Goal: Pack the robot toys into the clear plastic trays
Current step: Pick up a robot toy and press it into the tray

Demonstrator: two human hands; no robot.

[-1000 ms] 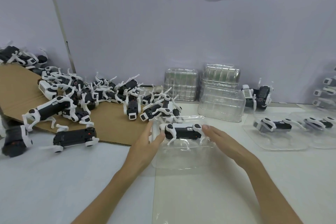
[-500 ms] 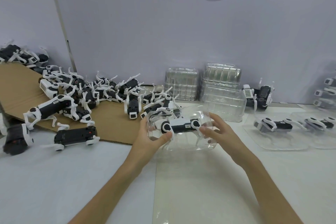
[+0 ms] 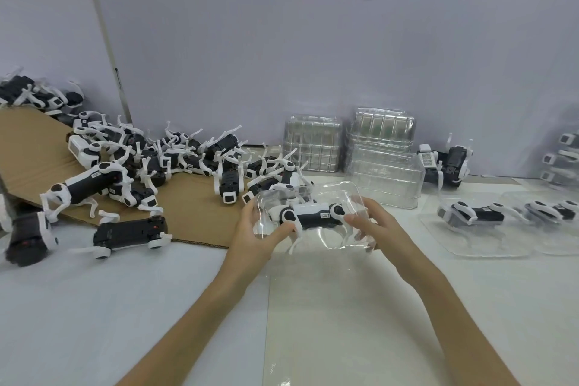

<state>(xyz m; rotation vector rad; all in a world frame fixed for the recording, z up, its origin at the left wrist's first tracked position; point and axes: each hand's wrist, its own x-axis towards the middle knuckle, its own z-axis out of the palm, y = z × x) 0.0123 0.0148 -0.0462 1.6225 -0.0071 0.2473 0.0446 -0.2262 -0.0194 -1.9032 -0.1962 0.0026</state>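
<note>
A clear plastic tray [image 3: 332,194] is lifted off the table and tilted toward me, with a black-and-white robot dog toy [image 3: 308,215] lying in it. My left hand [image 3: 255,235] grips the tray's left end, thumb near the toy's front shoulder. My right hand [image 3: 380,226] grips the right end, thumb by the toy's rear hip. A heap of loose robot toys [image 3: 150,163] lies on the brown cardboard [image 3: 28,147] to the left.
Stacks of empty clear trays [image 3: 383,160] stand against the back wall. At the right, two packed trays [image 3: 476,229] lie flat, and another toy [image 3: 445,164] stands behind them. A loose toy [image 3: 130,233] lies on the white table near the cardboard's edge.
The tray with the toy was flat on the table under both hands; both hands have since gripped its ends, lifted it and tilted it up.
</note>
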